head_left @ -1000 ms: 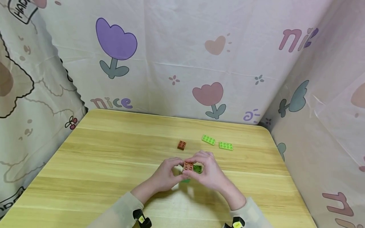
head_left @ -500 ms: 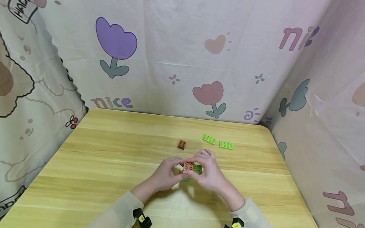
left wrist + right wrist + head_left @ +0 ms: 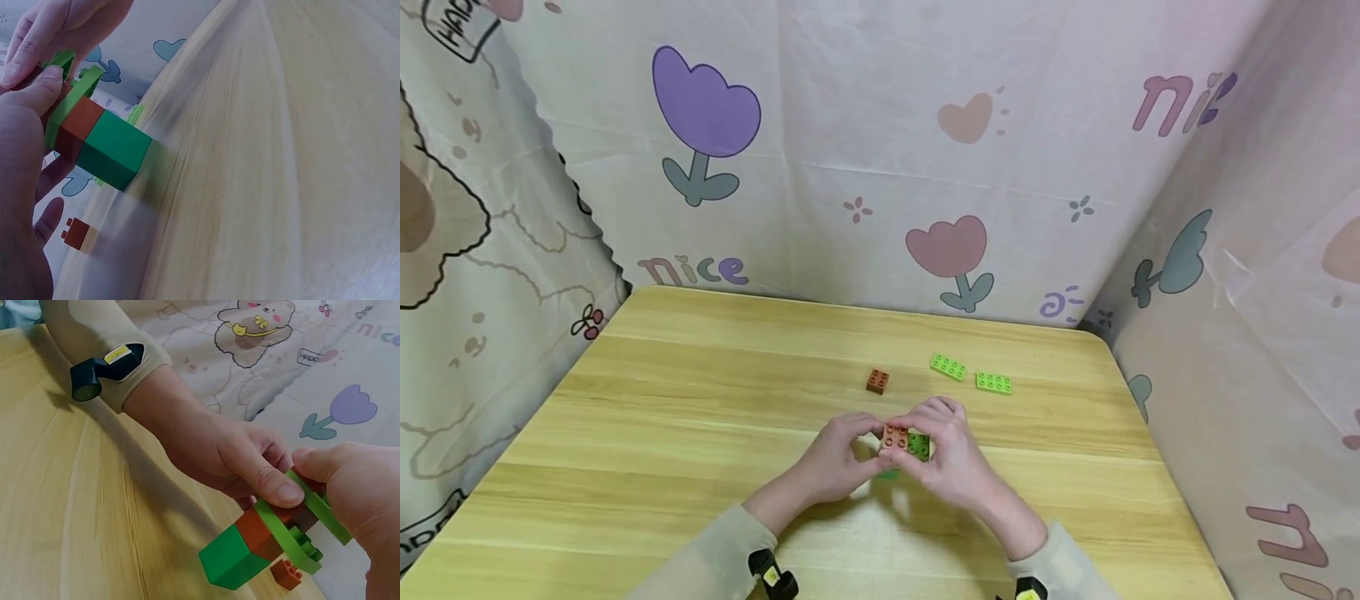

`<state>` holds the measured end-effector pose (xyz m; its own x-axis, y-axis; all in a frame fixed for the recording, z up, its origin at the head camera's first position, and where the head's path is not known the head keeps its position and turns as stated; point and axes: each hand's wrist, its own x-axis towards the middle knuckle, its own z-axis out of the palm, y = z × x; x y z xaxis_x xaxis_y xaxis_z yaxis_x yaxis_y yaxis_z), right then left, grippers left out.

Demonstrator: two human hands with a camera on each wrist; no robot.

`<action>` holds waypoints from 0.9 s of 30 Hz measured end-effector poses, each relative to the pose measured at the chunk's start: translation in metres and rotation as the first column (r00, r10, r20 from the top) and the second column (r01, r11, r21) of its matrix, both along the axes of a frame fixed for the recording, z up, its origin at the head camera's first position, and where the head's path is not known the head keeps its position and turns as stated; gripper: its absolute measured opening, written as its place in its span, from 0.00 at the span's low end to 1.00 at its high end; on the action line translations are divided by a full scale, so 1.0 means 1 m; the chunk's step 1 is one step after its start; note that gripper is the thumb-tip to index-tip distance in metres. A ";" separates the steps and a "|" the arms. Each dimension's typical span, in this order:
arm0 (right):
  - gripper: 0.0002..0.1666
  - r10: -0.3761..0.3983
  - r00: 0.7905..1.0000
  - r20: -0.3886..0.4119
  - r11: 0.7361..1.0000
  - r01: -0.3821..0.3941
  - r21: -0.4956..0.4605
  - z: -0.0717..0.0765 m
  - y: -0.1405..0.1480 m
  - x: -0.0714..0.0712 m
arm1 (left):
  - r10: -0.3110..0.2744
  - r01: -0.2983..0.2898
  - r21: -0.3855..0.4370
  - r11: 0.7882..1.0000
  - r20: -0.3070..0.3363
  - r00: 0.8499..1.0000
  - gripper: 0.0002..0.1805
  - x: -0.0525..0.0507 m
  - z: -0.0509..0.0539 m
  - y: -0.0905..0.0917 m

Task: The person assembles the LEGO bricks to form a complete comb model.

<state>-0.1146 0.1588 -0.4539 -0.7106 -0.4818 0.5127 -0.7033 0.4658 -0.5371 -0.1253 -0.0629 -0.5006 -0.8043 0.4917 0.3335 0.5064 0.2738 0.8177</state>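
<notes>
Both hands meet at an upright stack of toy building bricks near the middle of the table. Its bottom is a dark green block (image 3: 115,147), with a brown brick (image 3: 80,125) on it. Above that, a light green plate (image 3: 284,537), more brown and another light green plate (image 3: 328,512) follow. A brown brick (image 3: 895,436) tops the stack in the head view. My left hand (image 3: 841,458) grips the stack's side, thumb lying against its upper part. My right hand (image 3: 951,454) pinches the top brown brick between thumb and finger. Fingers hide part of the upper layers.
Beyond the hands, a loose brown brick (image 3: 877,381) lies on the wooden table (image 3: 685,400). Farther right are two light green plates, one angled (image 3: 948,367) and one straighter plate (image 3: 994,382). A printed cloth (image 3: 842,150) hangs behind the table's back edge.
</notes>
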 end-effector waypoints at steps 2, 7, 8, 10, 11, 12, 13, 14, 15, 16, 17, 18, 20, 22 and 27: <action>0.24 0.002 1.000 -0.001 1.000 -0.002 0.004 0.000 0.001 0.000 | -0.009 0.009 0.005 1.000 0.005 1.000 0.17 0.000 -0.001 0.000; 0.26 0.007 1.000 -0.006 1.000 -0.007 0.000 -0.001 0.005 0.001 | -0.024 0.024 0.013 1.000 0.018 1.000 0.18 -0.001 -0.002 0.000; 0.27 0.006 1.000 -0.006 1.000 -0.006 -0.002 -0.002 0.006 0.001 | -0.023 0.023 0.012 1.000 0.018 1.000 0.18 -0.001 -0.002 0.000; 0.27 0.003 1.000 -0.003 1.000 -0.003 -0.008 -0.002 0.007 0.001 | -0.015 0.015 0.004 1.000 0.014 1.000 0.17 -0.001 -0.002 0.000; 0.27 0.003 1.000 0.000 1.000 -0.003 -0.011 -0.003 0.008 0.001 | -0.012 0.012 0.000 1.000 0.011 1.000 0.17 -0.001 -0.001 0.000; 0.27 0.004 1.000 0.002 1.000 -0.004 -0.013 -0.003 0.008 0.001 | -0.007 0.007 -0.004 1.000 0.008 1.000 0.17 -0.001 -0.001 0.000; 0.28 0.006 1.000 0.004 1.000 -0.005 -0.015 -0.002 0.008 0.001 | -0.004 0.004 -0.008 1.000 0.006 1.000 0.17 -0.001 -0.001 0.000; 0.28 0.007 1.000 0.008 1.000 -0.007 -0.016 -0.002 0.009 0.000 | -0.003 0.003 -0.010 1.000 0.006 1.000 0.17 -0.001 -0.001 0.000; 0.28 0.007 1.000 0.013 1.000 -0.007 -0.018 -0.002 0.009 0.000 | -0.003 0.004 -0.011 1.000 0.007 1.000 0.17 -0.001 -0.001 0.000; 0.28 0.009 1.000 0.017 1.000 -0.008 -0.019 -0.002 0.009 0.000 | -0.003 0.003 -0.013 1.000 0.007 1.000 0.17 -0.001 -0.001 0.000; 0.28 0.010 1.000 0.022 1.000 -0.010 -0.021 -0.003 0.010 0.000 | -0.003 0.003 -0.014 1.000 0.008 1.000 0.17 -0.002 -0.001 0.000; 0.28 0.013 1.000 0.027 1.000 -0.012 -0.022 -0.003 0.010 0.000 | -0.004 0.004 -0.014 1.000 0.009 1.000 0.17 -0.002 -0.002 0.000; 0.28 0.016 0.999 0.038 1.000 -0.015 -0.025 -0.003 0.012 0.000 | -0.003 0.003 -0.017 1.000 0.010 1.000 0.17 -0.002 -0.002 0.000; 0.28 0.021 0.999 0.044 0.999 -0.020 -0.026 -0.003 0.013 0.000 | 0.000 0.000 -0.017 1.000 0.010 1.000 0.17 -0.002 -0.002 0.000; 0.30 0.025 0.996 0.083 0.999 -0.023 -0.023 0.000 0.019 0.002 | 0.004 -0.004 -0.011 1.000 0.015 1.000 0.18 -0.001 -0.001 0.000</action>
